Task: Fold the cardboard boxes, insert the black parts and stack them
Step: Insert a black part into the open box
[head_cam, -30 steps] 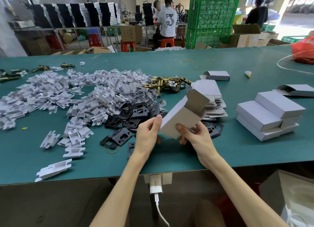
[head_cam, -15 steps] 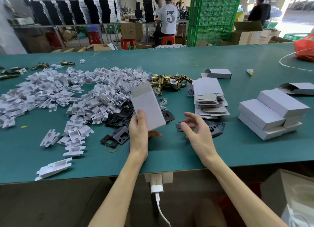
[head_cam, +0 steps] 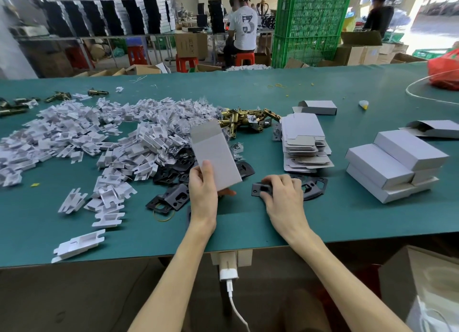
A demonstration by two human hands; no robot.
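A second ago both hands were on the cardboard box [head_cam: 216,157], working its flaps. Now the right hand [head_cam: 283,197] has let go of it and dropped to the desk [head_cam: 248,222]. There its fingers curl over a black part [head_cam: 258,188] lying near the middle of the front edge.

The left hand [head_cam: 202,185] keeps the box alone, thumb across the front face. It holds the box tilted, with the open flap end pointing away towards the far edge. Folding looks done for this box, and the step in hand is likely fetching the insert.

The box sits just left of the right hand and above the desk, apart from the black part. More black parts [head_cam: 173,172] lie behind the left hand. The stack of finished boxes [head_cam: 395,162] stands towards the right edge, with the pile of flat blanks [head_cam: 303,133] between it and the hands.
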